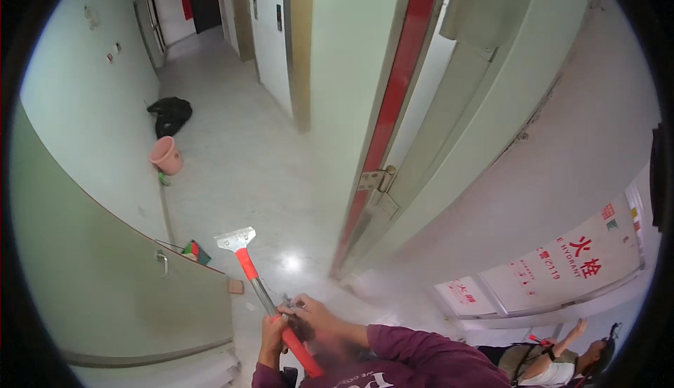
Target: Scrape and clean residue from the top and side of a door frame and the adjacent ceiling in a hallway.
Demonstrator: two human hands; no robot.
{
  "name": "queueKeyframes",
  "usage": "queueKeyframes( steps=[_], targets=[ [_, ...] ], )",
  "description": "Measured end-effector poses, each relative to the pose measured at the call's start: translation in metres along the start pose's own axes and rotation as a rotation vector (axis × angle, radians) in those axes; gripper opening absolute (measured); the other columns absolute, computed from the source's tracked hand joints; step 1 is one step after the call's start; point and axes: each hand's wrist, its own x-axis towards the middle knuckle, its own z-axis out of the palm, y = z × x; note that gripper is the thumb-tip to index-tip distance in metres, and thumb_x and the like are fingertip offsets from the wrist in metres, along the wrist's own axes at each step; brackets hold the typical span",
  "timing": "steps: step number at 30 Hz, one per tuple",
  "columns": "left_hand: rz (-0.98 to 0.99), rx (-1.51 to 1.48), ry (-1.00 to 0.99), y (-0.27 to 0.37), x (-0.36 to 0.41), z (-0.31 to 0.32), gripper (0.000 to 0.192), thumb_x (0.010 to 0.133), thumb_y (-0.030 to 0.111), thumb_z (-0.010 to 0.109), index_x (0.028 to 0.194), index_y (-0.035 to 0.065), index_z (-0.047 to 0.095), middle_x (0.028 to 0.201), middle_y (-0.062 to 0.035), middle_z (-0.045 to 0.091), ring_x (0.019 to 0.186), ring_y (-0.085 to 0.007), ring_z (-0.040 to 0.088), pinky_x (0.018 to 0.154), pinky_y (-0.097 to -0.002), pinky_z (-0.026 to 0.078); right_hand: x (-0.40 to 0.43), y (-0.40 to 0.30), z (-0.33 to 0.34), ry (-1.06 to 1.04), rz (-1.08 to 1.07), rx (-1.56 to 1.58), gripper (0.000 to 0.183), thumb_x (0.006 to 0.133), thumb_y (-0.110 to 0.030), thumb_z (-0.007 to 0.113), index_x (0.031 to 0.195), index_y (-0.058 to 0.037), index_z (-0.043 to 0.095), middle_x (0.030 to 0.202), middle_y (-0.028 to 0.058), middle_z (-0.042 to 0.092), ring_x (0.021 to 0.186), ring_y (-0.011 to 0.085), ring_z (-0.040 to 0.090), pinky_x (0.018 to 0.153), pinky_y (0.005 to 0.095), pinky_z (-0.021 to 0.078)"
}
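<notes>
My left hand [273, 332] is closed around the shaft of a long-handled scraper [262, 294], near its lower red grip. The scraper slants up and to the left, its flat metal blade head at the top, above a red collar. Beside the shaft, the fingers of my right hand [318, 314] are bent around grey crumpled material [287, 302], too blurred to name exactly. Something dark shows below that hand, partly hidden by it.
A green door [131, 282] stands at left, a door frame with a hinge [387, 178] at right. Along the corridor wall are a pink bucket [167, 156], a black plastic bag [171, 115] and a dustpan [197, 251]. A person [553, 359] is near the fire hydrant cabinet [563, 261].
</notes>
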Motion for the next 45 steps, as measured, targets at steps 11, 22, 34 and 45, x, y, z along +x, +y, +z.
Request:
queueKeyframes(
  steps=[11, 22, 34, 45],
  targets=[
    [-0.043, -0.245, 0.215, -0.081, -0.013, -0.006, 0.021, 0.072, 0.016, 0.049, 0.082, -0.0012, 0.056, 0.071, -0.0047, 0.053, 0.056, -0.0115, 0.049, 0.048, -0.0215, 0.039, -0.044, 0.014, -0.017, -0.266, 0.057, -0.292, 0.033, 0.081, -0.024, 0.044, 0.105, -0.0019, 0.047, 0.097, 0.0152, 0.052, 0.093, 0.027, 0.05, 0.081, 0.0321, 0.0374],
    [0.104, 0.246, 0.483, -0.063, -0.022, 0.016, 0.025, 0.073, 0.022, 0.053, 0.063, -0.0003, 0.051, 0.057, -0.0004, 0.047, 0.052, -0.0078, 0.042, 0.046, -0.0245, 0.034, -0.06, -0.017, -0.004, -0.392, -0.028, -0.57, 0.049, 0.072, -0.03, 0.053, 0.111, -0.0039, 0.039, 0.092, 0.0171, 0.052, 0.085, 0.0315, 0.051, 0.072, 0.0386, 0.0404],
    [0.127, 0.006, 0.462, -0.057, -0.03, 0.007, 0.02, 0.073, 0.02, 0.052, 0.066, 0.0023, 0.05, 0.058, -0.0004, 0.047, 0.047, -0.0096, 0.043, 0.042, -0.0239, 0.036, -0.06, -0.06, -0.005, -0.531, 0.022, -0.485, 0.041, 0.074, -0.026, 0.051, 0.108, -0.0038, 0.042, 0.089, 0.017, 0.051, 0.085, 0.0317, 0.05, 0.073, 0.0355, 0.0408],
    [0.319, 0.159, 0.251, 0.017, -0.039, 0.026, 0.014, 0.073, 0.016, 0.052, 0.068, 0.0035, 0.05, 0.056, 0.0018, 0.046, 0.048, -0.0064, 0.043, 0.044, -0.0208, 0.035, -0.04, 0.026, -0.009, -0.43, 0.513, 0.783, 0.042, 0.084, -0.039, 0.037, 0.11, -0.0073, 0.046, 0.104, 0.0058, 0.053, 0.093, 0.0189, 0.05, 0.079, 0.035, 0.0398]
  ],
)
